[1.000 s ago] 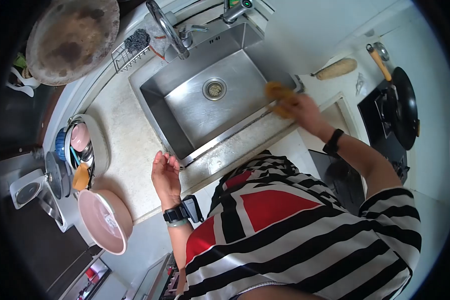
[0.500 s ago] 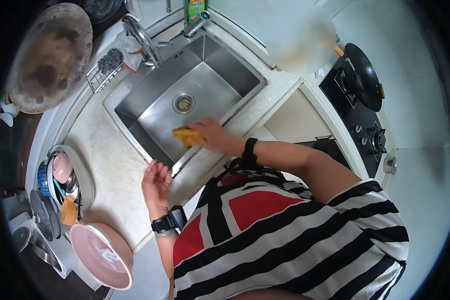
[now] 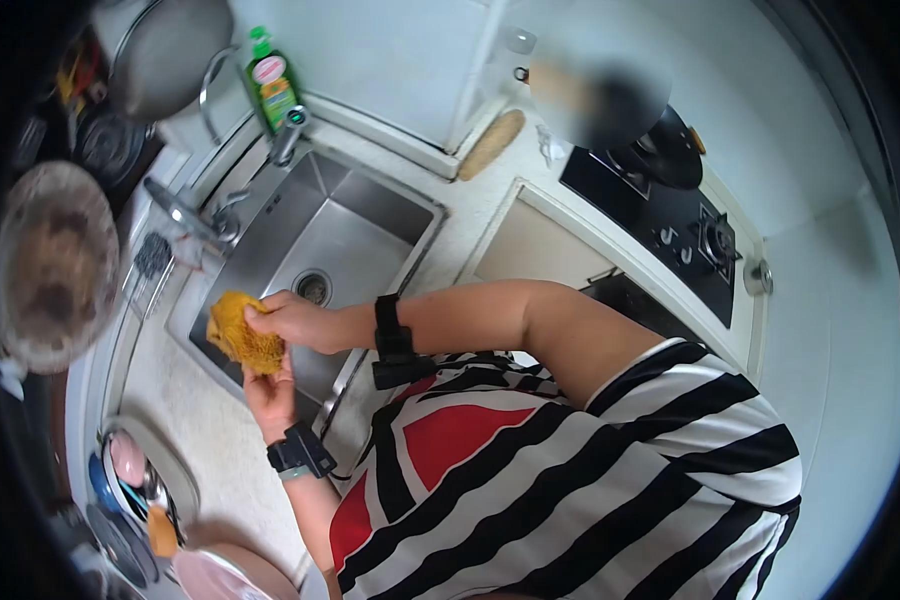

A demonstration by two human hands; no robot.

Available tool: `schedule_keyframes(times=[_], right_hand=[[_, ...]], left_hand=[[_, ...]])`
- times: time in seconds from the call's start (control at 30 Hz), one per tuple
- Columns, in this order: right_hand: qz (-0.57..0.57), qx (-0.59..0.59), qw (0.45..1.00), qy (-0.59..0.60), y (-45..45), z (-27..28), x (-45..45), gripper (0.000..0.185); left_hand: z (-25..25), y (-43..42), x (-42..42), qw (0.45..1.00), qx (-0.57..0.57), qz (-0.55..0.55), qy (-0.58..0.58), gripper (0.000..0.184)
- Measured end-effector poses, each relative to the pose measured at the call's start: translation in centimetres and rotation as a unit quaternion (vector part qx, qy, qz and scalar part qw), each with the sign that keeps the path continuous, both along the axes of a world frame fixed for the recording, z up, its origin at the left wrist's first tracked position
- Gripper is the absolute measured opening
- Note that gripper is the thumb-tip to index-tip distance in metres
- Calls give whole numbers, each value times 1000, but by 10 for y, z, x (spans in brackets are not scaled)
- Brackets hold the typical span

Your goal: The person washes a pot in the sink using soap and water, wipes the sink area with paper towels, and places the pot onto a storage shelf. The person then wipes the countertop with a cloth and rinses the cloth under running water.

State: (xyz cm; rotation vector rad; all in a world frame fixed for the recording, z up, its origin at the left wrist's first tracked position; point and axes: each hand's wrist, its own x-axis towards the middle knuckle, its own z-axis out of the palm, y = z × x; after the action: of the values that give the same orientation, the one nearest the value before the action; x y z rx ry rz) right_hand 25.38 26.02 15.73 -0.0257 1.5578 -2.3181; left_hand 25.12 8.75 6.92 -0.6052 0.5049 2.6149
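A fluffy yellow cleaning cloth (image 3: 238, 330) is bunched over the left side of the steel sink (image 3: 370, 225). My right hand (image 3: 305, 322) grips its right side, with the thumb pressed on top. From below, my left hand (image 3: 270, 395) meets the lower edge of the cloth and holds it there; some of its fingertips are hidden behind the cloth. The sink drain (image 3: 313, 288) shows just beyond my right hand.
A faucet (image 3: 288, 138) and a green dish soap bottle (image 3: 273, 85) stand behind the sink. At left are a stained oval pan (image 3: 58, 265) and a wire rack (image 3: 150, 285). Dishes sit in a rack (image 3: 175, 460) above a pink basin (image 3: 220, 575). A wok (image 3: 670, 150) rests on the stove.
My right hand has lifted the yellow cloth from the sink's near edge and brought it left to my left hand, which now touches it. The view has shifted too.
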Motion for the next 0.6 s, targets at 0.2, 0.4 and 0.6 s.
schedule_keyframes(times=[0.2,0.4,0.6], right_hand=[[-86,-105,989,-65,36,-37,-10,42],[-178,123,975,44,62,-49,-59,49],[-22,321,943,90,75,-59,-108,53]], left_hand=[[-1,11,-48,998,-20,43,-51,35],[70,90,-21,984,-78,-128,91,59],[61,92,-34,963,-154,-212,71,34]])
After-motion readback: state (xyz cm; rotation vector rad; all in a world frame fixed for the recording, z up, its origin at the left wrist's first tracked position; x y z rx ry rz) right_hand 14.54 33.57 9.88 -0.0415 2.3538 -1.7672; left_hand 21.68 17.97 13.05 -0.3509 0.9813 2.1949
